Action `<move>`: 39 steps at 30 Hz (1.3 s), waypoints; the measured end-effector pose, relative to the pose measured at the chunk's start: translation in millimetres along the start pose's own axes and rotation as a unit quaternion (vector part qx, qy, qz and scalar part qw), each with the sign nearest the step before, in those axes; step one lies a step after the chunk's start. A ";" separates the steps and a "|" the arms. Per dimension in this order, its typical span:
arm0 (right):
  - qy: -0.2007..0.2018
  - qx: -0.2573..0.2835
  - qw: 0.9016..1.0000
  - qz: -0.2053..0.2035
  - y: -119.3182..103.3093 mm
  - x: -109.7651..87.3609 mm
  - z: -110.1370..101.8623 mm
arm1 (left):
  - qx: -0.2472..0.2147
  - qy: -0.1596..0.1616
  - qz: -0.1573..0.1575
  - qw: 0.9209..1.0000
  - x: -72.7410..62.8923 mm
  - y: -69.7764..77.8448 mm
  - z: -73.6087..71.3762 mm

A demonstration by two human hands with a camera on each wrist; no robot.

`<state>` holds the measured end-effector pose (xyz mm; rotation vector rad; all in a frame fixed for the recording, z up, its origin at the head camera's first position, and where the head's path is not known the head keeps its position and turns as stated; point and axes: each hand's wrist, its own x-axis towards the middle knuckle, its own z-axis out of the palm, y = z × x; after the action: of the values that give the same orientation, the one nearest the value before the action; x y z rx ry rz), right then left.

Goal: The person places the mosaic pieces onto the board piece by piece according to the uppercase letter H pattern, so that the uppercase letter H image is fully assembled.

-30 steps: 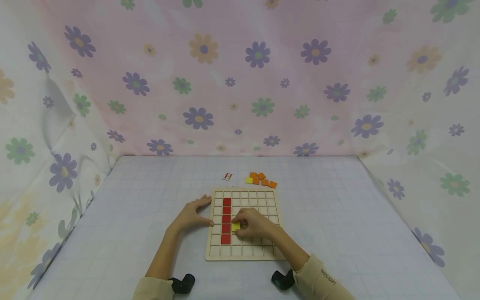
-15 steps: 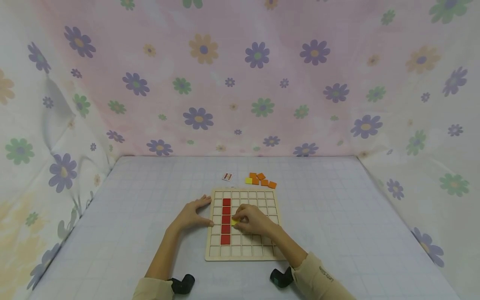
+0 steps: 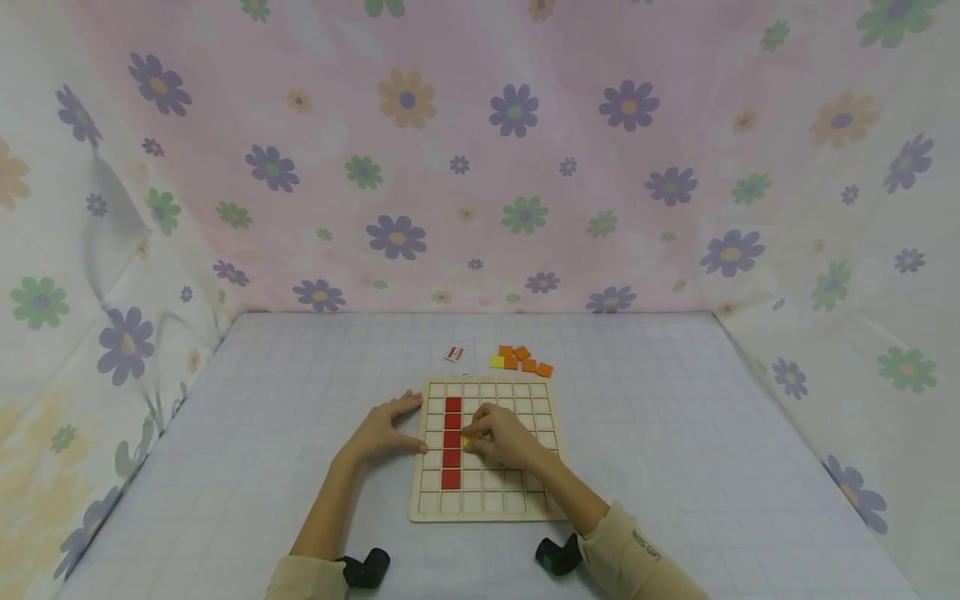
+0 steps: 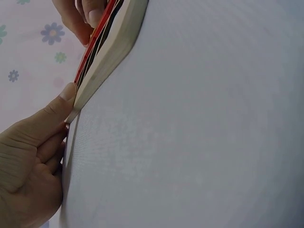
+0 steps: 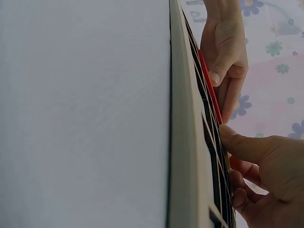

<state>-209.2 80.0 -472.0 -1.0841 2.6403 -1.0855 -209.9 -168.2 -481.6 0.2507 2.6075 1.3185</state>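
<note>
L forearm [image 3: 326,508] comes in from approx 7 o'clock in head view, aimed at 1. L wrist [image 3: 348,458] carries on to L hand [image 3: 380,431], spread wide: L fingers [image 3: 405,403] fairly straight twd 2, L thumb [image 3: 409,444] well apart from them, out betw 3 & 4. R forearm [image 3: 581,497] comes from approx 5 o'clock, aimed at 10. R hand [image 3: 506,440], nr 6 o'clock, is palm-down w/ R fingers [image 3: 482,411] bent twd 9 & R thumb [image 3: 480,447] brought up close, i.e. pinching. Hands nr each other, not touching.
</note>
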 end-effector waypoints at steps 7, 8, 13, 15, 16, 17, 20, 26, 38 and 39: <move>0.045 0.024 0.999 0.014 2.6 -0.8 -0.7 | 0.004 0.001 0.000 1.000 0.0 0.5 1.3; 0.047 0.031 0.998 0.014 2.7 -1.3 -1.5 | 0.004 0.000 0.001 1.000 -0.2 0.9 1.3; 0.037 0.056 0.998 0.011 3.7 -3.6 -4.3 | 0.004 -0.002 -0.003 1.000 -0.6 1.2 1.7; 0.026 0.064 0.998 0.009 5.2 -4.4 -4.7 | 0.005 -0.002 -0.003 1.000 -0.7 0.9 1.7; 0.020 0.068 0.997 0.007 6.5 -4.9 -4.7 | 0.006 -0.001 -0.003 1.000 -1.0 0.9 1.6; 0.015 0.074 0.997 0.003 7.7 -5.6 -4.8 | 0.007 -0.001 -0.003 1.000 -1.0 0.7 1.6; 0.007 0.102 0.995 0.008 12.2 -8.3 -6.7 | 0.008 -0.001 -0.004 1.000 -0.9 -0.1 1.9; 0.062 0.111 0.992 0.010 30.3 -11.5 -20.8 | -0.003 -0.004 0.000 1.000 0.4 -1.8 2.8; 0.175 0.081 0.979 0.066 72.1 3.5 -63.7 | 0.004 -0.002 0.004 1.000 1.6 -2.4 -0.1; 0.177 0.080 0.978 0.073 75.3 6.6 -65.6 | 0.005 -0.002 0.003 1.000 1.5 -2.2 -0.3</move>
<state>-279.4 151.3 -470.6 -0.7073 2.7698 -1.5517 -211.5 -169.3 -483.4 0.2644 2.6126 1.3054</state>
